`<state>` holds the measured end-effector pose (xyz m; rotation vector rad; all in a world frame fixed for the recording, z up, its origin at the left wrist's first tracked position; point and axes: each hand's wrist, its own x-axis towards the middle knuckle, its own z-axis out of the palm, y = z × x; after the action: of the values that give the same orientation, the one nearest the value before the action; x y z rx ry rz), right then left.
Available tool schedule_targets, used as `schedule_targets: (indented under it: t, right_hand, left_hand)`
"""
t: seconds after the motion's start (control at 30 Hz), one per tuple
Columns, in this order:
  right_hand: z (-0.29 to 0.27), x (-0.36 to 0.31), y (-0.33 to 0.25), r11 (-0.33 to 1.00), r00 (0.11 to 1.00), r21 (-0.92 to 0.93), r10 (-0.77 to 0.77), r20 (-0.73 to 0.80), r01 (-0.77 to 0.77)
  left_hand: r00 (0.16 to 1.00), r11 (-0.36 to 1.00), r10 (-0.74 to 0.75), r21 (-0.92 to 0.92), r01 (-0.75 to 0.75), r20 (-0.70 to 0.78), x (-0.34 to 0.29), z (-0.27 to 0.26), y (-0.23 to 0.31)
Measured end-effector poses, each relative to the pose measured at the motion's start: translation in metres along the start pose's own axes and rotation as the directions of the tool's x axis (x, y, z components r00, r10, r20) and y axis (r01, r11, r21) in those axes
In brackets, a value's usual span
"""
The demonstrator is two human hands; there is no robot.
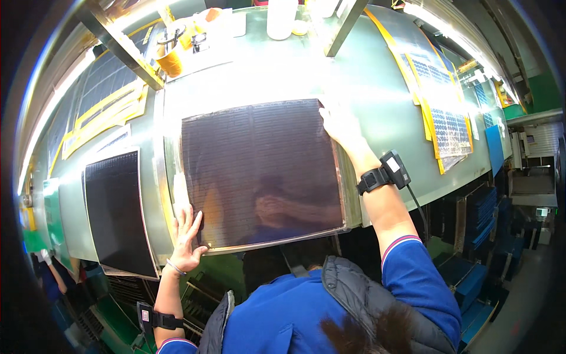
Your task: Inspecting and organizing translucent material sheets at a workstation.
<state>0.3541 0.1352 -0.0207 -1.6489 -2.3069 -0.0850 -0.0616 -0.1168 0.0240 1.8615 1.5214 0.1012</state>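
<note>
A large dark rectangular panel with fine horizontal lines lies in front of me, a pale border along its edges. My left hand is at its lower left corner, fingers spread and pointing away from me, fingertips at the left edge. Just beyond those fingers is a narrow white strip. At the far right corner, my right hand reaches along the edge, fingertips touching the corner. Its fingers look stretched out, but glare washes out part of them.
Another dark panel lies on the left. Yellow-edged patterned sheets rest at the right. An orange spool and a white cylinder stand at the back. Metal posts rise from the pale table.
</note>
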Motion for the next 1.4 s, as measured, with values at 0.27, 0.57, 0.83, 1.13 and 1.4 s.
schedule_targets:
  t: [0.27,0.57,0.83,1.13,1.4]
  right_hand:
    - [-0.014,0.002,-0.007,0.955,0.968,0.175,0.218,0.127,-0.238]
    - [-0.008,0.009,-0.015,0.974,0.970,-0.093,0.218,0.108,-0.208]
    - [0.008,-0.003,-0.028,0.943,0.954,-0.166,0.267,-0.132,-0.287]
    - [0.024,-0.009,-0.047,0.945,0.935,-0.108,0.279,-0.219,-0.307]
    - [0.021,-0.010,-0.044,0.945,0.936,-0.052,0.310,-0.165,-0.323]
  left_hand:
    - [0.999,1.000,-0.013,-0.005,0.013,0.046,0.001,-0.003,0.000]
    - [0.996,0.995,-0.022,0.097,0.013,0.090,-0.001,0.002,0.001]
    - [0.995,0.992,-0.093,0.089,0.091,0.020,-0.001,-0.002,-0.001]
    - [0.996,0.960,0.088,0.266,-0.092,0.026,0.030,-0.009,0.032]
    - [0.729,0.923,0.049,0.310,0.228,-0.683,0.205,-0.036,-0.016]
